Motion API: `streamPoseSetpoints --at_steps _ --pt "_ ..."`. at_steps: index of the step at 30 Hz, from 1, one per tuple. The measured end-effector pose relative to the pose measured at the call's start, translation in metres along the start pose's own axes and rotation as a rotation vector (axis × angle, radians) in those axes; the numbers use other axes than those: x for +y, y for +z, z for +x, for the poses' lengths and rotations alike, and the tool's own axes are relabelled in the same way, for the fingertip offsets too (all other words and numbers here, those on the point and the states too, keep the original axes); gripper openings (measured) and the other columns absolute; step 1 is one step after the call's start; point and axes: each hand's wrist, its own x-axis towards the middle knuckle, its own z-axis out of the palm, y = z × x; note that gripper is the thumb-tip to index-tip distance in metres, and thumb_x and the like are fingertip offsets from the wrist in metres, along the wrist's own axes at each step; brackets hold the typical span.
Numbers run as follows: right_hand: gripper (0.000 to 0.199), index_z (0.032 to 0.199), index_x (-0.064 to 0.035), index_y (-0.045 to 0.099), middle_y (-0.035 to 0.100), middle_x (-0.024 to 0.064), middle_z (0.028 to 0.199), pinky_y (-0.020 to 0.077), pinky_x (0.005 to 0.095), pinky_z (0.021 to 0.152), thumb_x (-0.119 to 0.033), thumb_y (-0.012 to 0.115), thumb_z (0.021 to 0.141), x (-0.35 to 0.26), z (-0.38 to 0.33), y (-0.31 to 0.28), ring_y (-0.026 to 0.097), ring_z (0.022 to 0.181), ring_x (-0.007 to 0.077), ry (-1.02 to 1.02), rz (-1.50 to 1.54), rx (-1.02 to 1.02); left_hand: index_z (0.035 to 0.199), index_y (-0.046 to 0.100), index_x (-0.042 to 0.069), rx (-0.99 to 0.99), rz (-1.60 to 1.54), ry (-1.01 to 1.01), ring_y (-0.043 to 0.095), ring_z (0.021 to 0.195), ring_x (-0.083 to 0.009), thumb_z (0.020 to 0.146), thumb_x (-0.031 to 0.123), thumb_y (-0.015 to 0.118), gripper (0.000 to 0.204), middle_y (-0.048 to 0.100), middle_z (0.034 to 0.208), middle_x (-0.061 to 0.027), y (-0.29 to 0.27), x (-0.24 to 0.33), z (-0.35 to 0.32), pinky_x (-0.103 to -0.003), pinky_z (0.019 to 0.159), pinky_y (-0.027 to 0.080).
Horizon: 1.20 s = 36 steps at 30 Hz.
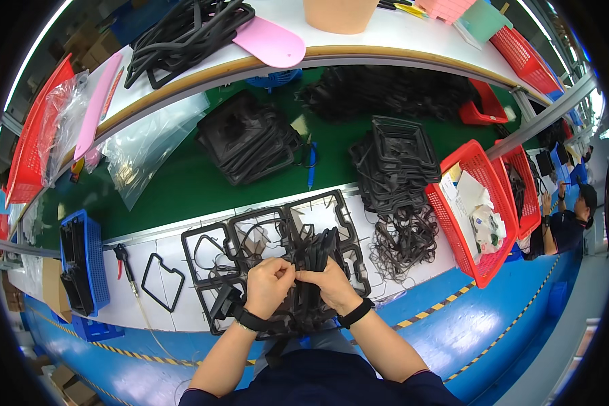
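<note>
In front of me stands an upright bundle of thin black frames [316, 247], dark and soft-looking. My right hand [333, 287] is closed around its near side, thumb stretched toward the left hand. My left hand [269, 287] is closed in a pinch against that thumb; anything between its fingertips is too small to make out. Under and around both hands lies a black moulded sheet of joined frames [233, 222] with thin loose strips on it. One single notched black frame [149, 272] lies flat on the white table further left.
Black trimmings [404, 245] lie right, beside stacked black frames [392, 162]. Another stack [240, 145] and blue-handled scissors [311, 169] are on the green mat. A red basket [484, 267] stands right, a blue basket [100, 271] left, near an air gun [125, 266]. A co-worker [565, 223] is far right.
</note>
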Motion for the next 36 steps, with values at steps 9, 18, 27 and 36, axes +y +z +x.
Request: streamPoseSetpoints --at_steps 9,18,27,36 --pt "0.016 0.092 -0.0012 0.062 0.063 0.0037 0.085 0.0484 0.0244 0.066 0.001 0.063 0.076 -0.015 -0.006 -0.015 0.060 0.075 0.0121 0.015 0.084 0.045 0.072 0.061 -0.004 0.040 -0.288 -0.274 0.061 0.054 -0.0096 0.078 0.005 0.063 0.011 0.061 0.066 -0.0047 0.024 0.008 0.007 -0.021 0.050 0.046" --pt "0.015 0.092 0.0022 0.064 0.065 0.0069 0.084 0.0496 0.0251 0.067 -0.004 0.064 0.078 -0.023 -0.003 -0.026 0.062 0.074 0.0136 0.201 0.047 -0.017 0.075 0.060 -0.004 -0.081 -0.147 -0.066 0.060 0.056 -0.0088 0.081 0.004 0.063 0.011 0.058 0.069 -0.0038 0.013 0.008 0.008 -0.019 0.049 0.046" --pt "0.015 0.091 0.0030 0.064 0.065 0.0084 0.084 0.0503 0.0250 0.066 -0.001 0.063 0.077 -0.017 -0.001 -0.023 0.063 0.072 0.0145 0.097 0.034 -0.040 0.074 0.060 -0.005 -0.130 -0.146 -0.080 0.061 0.056 -0.0102 0.081 0.003 0.063 0.011 0.058 0.070 -0.0057 0.005 0.017 0.009 -0.020 0.049 0.046" --pt "0.018 0.094 0.0006 0.063 0.064 0.0051 0.088 0.0485 0.0243 0.069 -0.001 0.066 0.076 -0.014 -0.002 -0.021 0.061 0.077 0.0124 0.054 0.034 -0.022 0.069 0.058 -0.001 0.017 0.183 0.081 0.055 0.053 -0.0104 0.072 0.004 0.064 0.009 0.054 0.062 -0.0054 0.011 0.000 0.016 -0.025 0.049 0.043"
